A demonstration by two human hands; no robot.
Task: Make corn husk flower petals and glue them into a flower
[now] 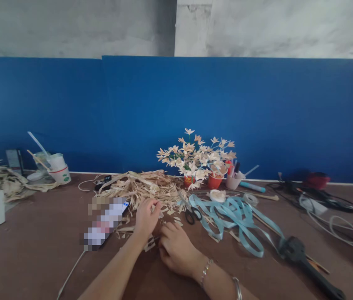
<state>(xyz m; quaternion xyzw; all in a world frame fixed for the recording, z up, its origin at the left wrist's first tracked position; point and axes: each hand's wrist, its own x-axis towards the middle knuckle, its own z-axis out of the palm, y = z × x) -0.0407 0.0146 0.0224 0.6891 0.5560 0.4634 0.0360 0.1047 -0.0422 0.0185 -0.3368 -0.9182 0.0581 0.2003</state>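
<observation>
My left hand (147,216) is over the near edge of a heap of dry husk strips (142,185), fingers curled together. Just right of it and closer to me, my right hand (176,246) is closed low above the brown table, its fingertips turned toward the left hand. Whatever either hand grips is hidden or too small to make out. Husk scraps (167,208) lie scattered around both hands. Scissors (192,214) with black handles rest right of the scraps. A phone (108,223), its screen blurred, lies left of my left hand with a white cable attached.
Pale husk flowers (192,156) stand in red cups (215,181) at the back. Tangled light-blue ribbon (237,221) spreads to the right, near a dark long-handled tool (310,264). Cables (335,225) lie far right. A white cup (60,171) stands back left before the blue panel (126,112).
</observation>
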